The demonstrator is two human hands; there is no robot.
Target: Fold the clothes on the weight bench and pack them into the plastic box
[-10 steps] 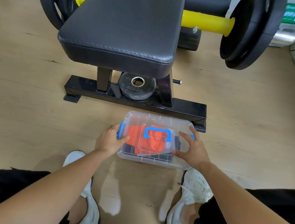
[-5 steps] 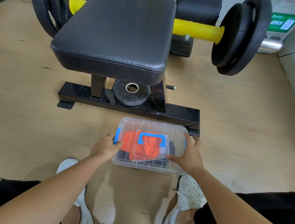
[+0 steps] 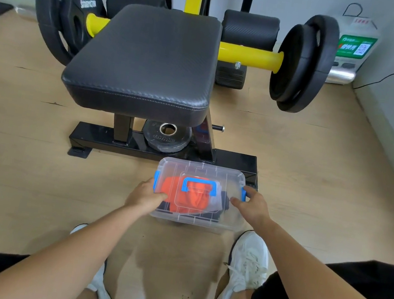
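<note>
A clear plastic box (image 3: 202, 173) with a lid, blue top handle and blue side latches sits on the wooden floor before the weight bench (image 3: 147, 62). Inside it lie a folded orange garment (image 3: 192, 199) and a dark garment (image 3: 224, 203) under it. My left hand (image 3: 145, 196) grips the box's left side at the blue latch. My right hand (image 3: 253, 205) presses on the box's right side by the other latch. The bench's black padded seat has nothing on it.
The bench's black base bar (image 3: 114, 140) lies just behind the box, with a small weight plate (image 3: 166, 136) on it. Large plates (image 3: 301, 62) hang on a yellow bar. My white shoes (image 3: 241, 282) stand close to the box. A wall runs along the right.
The view has pulled back and up, showing more of the bench. Both hands stay on the box's sides; the right hand has slid from the lid to the right latch.
</note>
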